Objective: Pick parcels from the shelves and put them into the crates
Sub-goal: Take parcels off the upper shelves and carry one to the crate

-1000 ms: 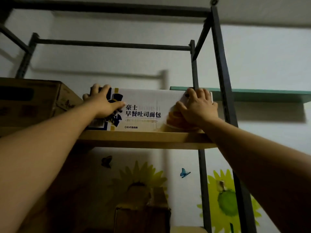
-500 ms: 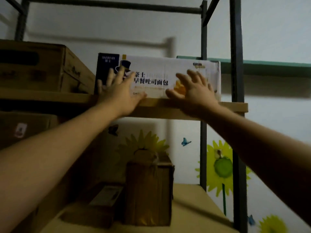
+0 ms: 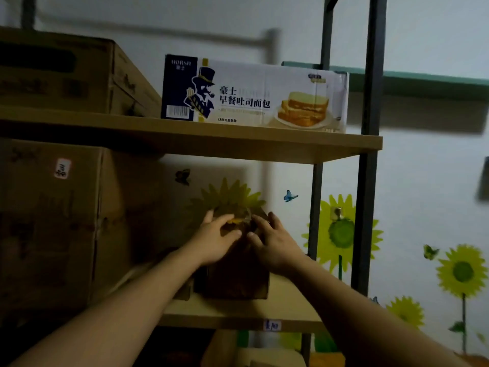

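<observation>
Shelf rack (image 3: 367, 181) on sunflower wall | below bread box (image 3: 254, 94): left hand (image 3: 215, 241), right hand (image 3: 274, 242) gripped brown parcel (image 3: 235, 280) top | not lifted; crates unseen; likely early.

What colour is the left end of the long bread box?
Dark navy blue, on the long white cardboard bread box, seen in the head view.

Sunflower sticker (image 3: 463, 271), blue butterfly sticker (image 3: 290, 196)
</observation>
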{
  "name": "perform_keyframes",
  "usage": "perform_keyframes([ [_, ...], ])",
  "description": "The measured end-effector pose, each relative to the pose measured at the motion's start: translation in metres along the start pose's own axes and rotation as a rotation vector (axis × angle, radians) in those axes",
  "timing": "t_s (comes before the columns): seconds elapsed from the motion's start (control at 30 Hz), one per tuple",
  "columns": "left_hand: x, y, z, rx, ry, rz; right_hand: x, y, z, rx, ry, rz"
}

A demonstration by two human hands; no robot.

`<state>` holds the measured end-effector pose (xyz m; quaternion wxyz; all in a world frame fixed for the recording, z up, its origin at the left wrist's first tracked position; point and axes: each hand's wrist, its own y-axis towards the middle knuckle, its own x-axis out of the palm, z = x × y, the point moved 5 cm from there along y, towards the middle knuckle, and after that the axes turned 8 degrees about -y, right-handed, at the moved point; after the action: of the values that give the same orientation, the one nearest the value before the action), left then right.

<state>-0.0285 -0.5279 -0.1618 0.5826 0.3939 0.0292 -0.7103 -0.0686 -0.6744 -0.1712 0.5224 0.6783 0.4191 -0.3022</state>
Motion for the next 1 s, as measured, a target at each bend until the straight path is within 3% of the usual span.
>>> perform_keyframes([
  [0.1, 0.001, -0.010, 0.008, 0.082, -0.045, 0.074, 0.006, -0.011, -0.003, 0.026, 0.133, 0.073],
  [0.23, -0.006, -0.033, 0.011, 0.149, -0.134, 0.166, -0.002, -0.040, -0.012, -0.013, 0.107, 0.241],
  [0.4, -0.014, -0.081, 0.009, 0.154, -0.189, 0.292, 0.007, -0.087, -0.014, -0.072, 0.171, 0.274],
  [0.53, -0.010, -0.112, 0.002, 0.026, -0.340, 0.186, 0.022, -0.118, -0.011, -0.116, 0.222, 0.316],
  [0.67, 0.000, -0.123, -0.002, 0.048, -0.451, 0.108, 0.031, -0.137, -0.013, -0.133, 0.236, 0.303],
  [0.77, 0.000, -0.122, 0.000, 0.064, -0.481, 0.140, 0.027, -0.135, -0.014, -0.047, 0.171, 0.228],
  [0.87, -0.001, -0.111, 0.009, 0.095, -0.567, 0.136, 0.013, -0.126, -0.012, 0.034, 0.161, 0.254],
  [1.0, 0.003, -0.093, 0.020, 0.178, -0.429, 0.100, 0.005, -0.113, 0.003, 0.148, 0.251, 0.283],
])
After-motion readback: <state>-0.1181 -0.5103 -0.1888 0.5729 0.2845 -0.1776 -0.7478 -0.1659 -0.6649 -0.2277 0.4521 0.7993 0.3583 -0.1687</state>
